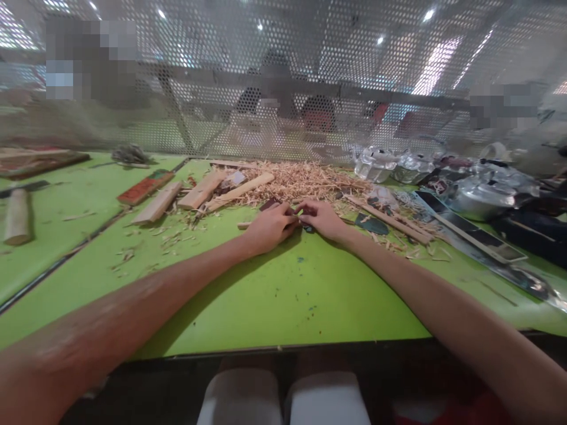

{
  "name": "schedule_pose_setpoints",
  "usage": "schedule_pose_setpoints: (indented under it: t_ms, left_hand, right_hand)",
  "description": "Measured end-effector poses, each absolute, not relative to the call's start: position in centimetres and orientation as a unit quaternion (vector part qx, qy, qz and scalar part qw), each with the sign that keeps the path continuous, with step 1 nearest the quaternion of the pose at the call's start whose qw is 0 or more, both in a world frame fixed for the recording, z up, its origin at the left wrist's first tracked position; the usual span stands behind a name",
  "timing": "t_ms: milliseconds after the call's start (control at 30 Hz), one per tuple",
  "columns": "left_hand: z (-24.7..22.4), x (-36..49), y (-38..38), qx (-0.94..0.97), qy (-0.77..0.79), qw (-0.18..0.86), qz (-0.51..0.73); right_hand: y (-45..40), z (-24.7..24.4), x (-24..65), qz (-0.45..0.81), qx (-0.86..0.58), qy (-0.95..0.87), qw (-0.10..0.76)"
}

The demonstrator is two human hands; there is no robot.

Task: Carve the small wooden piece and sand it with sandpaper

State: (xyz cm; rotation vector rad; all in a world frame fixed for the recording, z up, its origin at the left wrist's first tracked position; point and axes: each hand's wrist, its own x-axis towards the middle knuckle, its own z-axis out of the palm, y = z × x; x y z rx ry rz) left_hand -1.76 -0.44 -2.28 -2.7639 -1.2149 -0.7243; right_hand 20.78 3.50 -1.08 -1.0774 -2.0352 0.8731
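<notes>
My left hand and my right hand meet over the green table, fingertips almost touching. The fingers of both hands are curled into a pinch. Whatever lies between them is small and mostly hidden. A dark scrap shows just under the right fingertips. Behind the left hand, a dark reddish-brown piece sticks out. The end of a thin wooden strip shows left of the left hand. A dark green flat piece lies to the right of the right hand.
Curly wood shavings are heaped against the perforated metal screen. Wooden blocks and an orange-red box lie left. Wooden sticks, a long metal ruler-like strip and shiny metal kettles stand or lie right.
</notes>
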Motion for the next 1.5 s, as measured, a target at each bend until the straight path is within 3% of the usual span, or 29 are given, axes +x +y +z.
schedule_pose_setpoints:
  t_ms: [133, 267, 400, 533, 667, 800, 967, 1100, 1233, 1400, 1500]
  left_hand:
    - [-2.24, -1.82, -0.37, -0.892, -0.382, 0.014, -0.24]
    - [-2.07, -1.82, -0.41, -0.894, -0.384, 0.012, -0.232]
    - [-2.09, -1.79, -0.43, -0.893, -0.387, 0.01, -0.228]
    - [-2.11, -1.78, -0.5, -0.891, -0.389, 0.012, -0.233]
    - [-1.89, -1.82, -0.65, -0.894, -0.388, 0.01, -0.222]
    - [-1.73, -1.84, -0.76, -0.893, -0.394, 0.012, -0.218]
    - [-1.79, -1.76, -0.72, -0.892, -0.395, 0.014, -0.218]
    - [-1.81, -1.72, -0.72, -0.893, -0.395, 0.016, -0.213]
    - [-1.82, -1.72, -0.75, -0.891, -0.398, 0.012, -0.218]
    - [-1.89, -1.77, -0.65, -0.892, -0.396, 0.012, -0.217]
    - [-2.01, -1.79, -0.51, -0.892, -0.394, 0.01, -0.222]
  right_hand:
    - [3.38, -1.0, 20.6, 0.286, -0.457, -0.763, 0.356]
    - [3.16, -0.68, 20.58, 0.318, -0.438, -0.777, 0.32]
    - [3.12, -0.59, 20.66, 0.277, -0.458, -0.768, 0.353]
    - [3.17, -0.7, 20.75, 0.331, -0.418, -0.781, 0.325]
    - [3.1, -0.73, 20.81, 0.285, -0.437, -0.776, 0.355]
    - [2.97, -0.68, 20.81, 0.326, -0.417, -0.785, 0.321]
    - [3.17, -0.63, 20.61, 0.248, -0.455, -0.785, 0.34]
    - [3.25, -0.77, 20.66, 0.323, -0.417, -0.788, 0.316]
    - [3.29, -0.91, 20.68, 0.275, -0.449, -0.777, 0.344]
    - [3.31, -1.07, 20.77, 0.341, -0.417, -0.779, 0.32]
    - [3.36, -1.04, 20.65, 0.287, -0.455, -0.769, 0.346]
